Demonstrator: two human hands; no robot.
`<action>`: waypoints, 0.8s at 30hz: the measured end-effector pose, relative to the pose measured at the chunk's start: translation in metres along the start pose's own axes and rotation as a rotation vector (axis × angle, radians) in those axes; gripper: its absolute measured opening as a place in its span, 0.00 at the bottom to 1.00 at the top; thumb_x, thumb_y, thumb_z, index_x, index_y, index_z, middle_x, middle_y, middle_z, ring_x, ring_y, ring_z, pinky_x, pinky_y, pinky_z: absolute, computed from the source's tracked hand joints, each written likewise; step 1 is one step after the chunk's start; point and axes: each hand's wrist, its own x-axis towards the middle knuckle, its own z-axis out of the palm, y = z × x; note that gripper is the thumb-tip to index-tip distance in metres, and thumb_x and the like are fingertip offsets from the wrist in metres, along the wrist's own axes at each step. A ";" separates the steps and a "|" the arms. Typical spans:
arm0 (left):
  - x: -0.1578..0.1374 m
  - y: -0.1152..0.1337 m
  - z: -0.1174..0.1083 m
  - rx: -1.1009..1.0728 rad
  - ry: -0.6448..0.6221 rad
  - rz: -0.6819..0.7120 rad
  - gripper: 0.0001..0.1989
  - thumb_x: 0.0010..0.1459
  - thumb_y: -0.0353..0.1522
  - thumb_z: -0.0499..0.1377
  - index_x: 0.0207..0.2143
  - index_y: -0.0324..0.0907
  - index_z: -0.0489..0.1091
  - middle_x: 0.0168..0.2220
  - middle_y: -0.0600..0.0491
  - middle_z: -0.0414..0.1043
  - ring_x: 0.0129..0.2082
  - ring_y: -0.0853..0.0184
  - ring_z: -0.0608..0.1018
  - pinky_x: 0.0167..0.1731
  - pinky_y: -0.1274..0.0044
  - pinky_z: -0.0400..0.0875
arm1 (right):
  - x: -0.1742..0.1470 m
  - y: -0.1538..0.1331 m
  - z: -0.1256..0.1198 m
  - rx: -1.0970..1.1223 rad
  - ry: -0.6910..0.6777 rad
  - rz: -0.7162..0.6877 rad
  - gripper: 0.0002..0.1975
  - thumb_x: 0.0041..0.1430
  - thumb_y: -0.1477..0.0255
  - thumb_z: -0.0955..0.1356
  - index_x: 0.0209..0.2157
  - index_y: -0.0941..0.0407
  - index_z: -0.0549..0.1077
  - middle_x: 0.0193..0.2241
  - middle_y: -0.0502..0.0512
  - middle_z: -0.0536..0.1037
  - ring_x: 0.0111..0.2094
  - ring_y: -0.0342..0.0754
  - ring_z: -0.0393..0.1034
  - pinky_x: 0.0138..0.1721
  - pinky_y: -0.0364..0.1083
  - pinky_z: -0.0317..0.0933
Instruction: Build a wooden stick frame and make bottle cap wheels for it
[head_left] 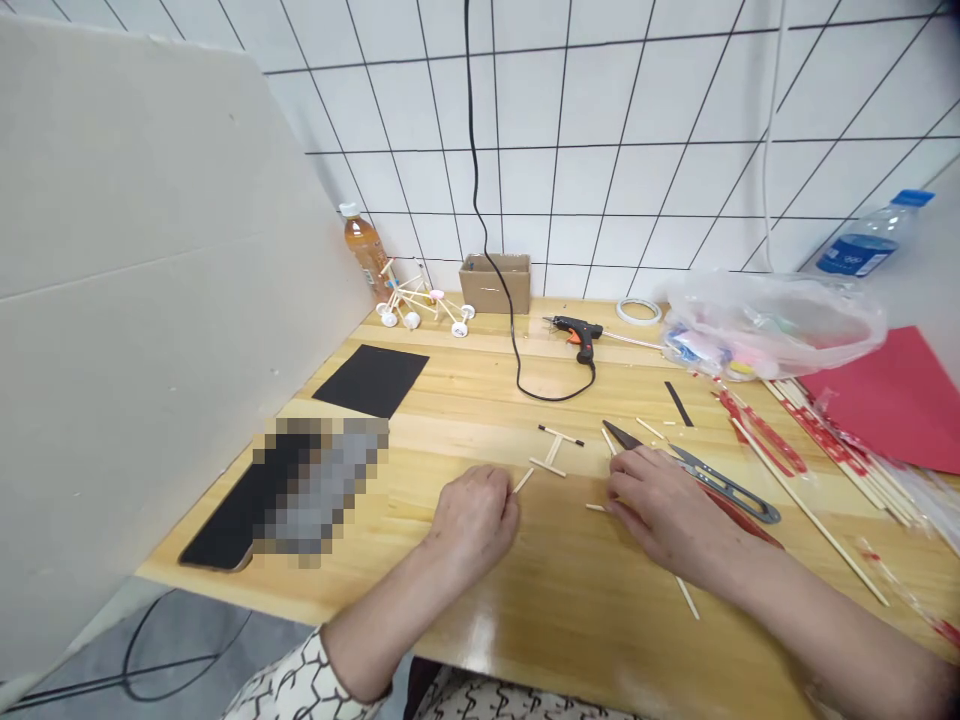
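My left hand (476, 510) is closed in a pinch on a short wooden stick (524, 481), held just above or at the tabletop. My right hand (667, 505) is curled over the table, a short stick end (596, 508) poking out at its thumb and fingertips. Beneath that hand runs a longer stick (687, 598), its middle hidden. Between and beyond the hands lies an H-shaped stick frame (553, 450) with black tips on its far bar. Pointed pliers or scissors (621, 436) with red handles are partly covered by my right hand, beside grey thread snips (727, 485).
A black glue gun (577, 332) with its cord lies behind. At the back left stand a stick model with white wheels (411, 305), a tea bottle (365, 245) and a cardboard box (495, 285). Rightward are a plastic bag (780, 320), stick bundles (832, 440) and red paper (885, 400).
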 end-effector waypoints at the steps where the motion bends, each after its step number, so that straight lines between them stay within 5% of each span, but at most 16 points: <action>1: 0.001 0.000 0.001 -0.007 0.003 -0.006 0.07 0.55 0.29 0.49 0.27 0.41 0.66 0.30 0.50 0.73 0.32 0.62 0.74 0.29 0.75 0.62 | 0.002 0.001 -0.004 -0.018 -0.010 -0.006 0.10 0.60 0.76 0.60 0.26 0.57 0.68 0.30 0.56 0.69 0.34 0.49 0.61 0.37 0.49 0.55; 15: 0.004 -0.007 0.009 -0.127 0.064 0.032 0.07 0.55 0.26 0.49 0.27 0.42 0.63 0.29 0.52 0.69 0.30 0.65 0.71 0.29 0.75 0.63 | 0.059 0.046 -0.041 -0.169 -0.093 0.010 0.11 0.60 0.71 0.60 0.26 0.57 0.71 0.28 0.57 0.71 0.33 0.51 0.64 0.36 0.49 0.56; 18: 0.004 -0.007 0.010 -0.140 0.076 0.041 0.08 0.56 0.26 0.48 0.26 0.41 0.63 0.29 0.52 0.69 0.30 0.65 0.71 0.29 0.74 0.64 | 0.089 0.068 -0.048 -0.190 -0.061 0.187 0.09 0.57 0.70 0.61 0.28 0.57 0.71 0.30 0.58 0.74 0.35 0.52 0.67 0.36 0.48 0.57; 21: 0.003 -0.007 0.011 -0.144 0.089 0.043 0.08 0.56 0.25 0.48 0.27 0.41 0.63 0.29 0.52 0.68 0.30 0.64 0.71 0.30 0.74 0.64 | 0.124 0.089 -0.049 -0.175 -0.083 0.538 0.12 0.56 0.64 0.62 0.28 0.56 0.71 0.30 0.59 0.75 0.32 0.53 0.69 0.29 0.47 0.56; 24: 0.003 -0.008 0.012 -0.149 0.099 0.049 0.08 0.55 0.25 0.47 0.27 0.41 0.63 0.29 0.52 0.68 0.30 0.64 0.71 0.30 0.74 0.65 | 0.158 0.106 -0.041 -0.158 -0.074 0.659 0.17 0.57 0.59 0.60 0.29 0.57 0.72 0.29 0.61 0.76 0.32 0.54 0.70 0.26 0.46 0.56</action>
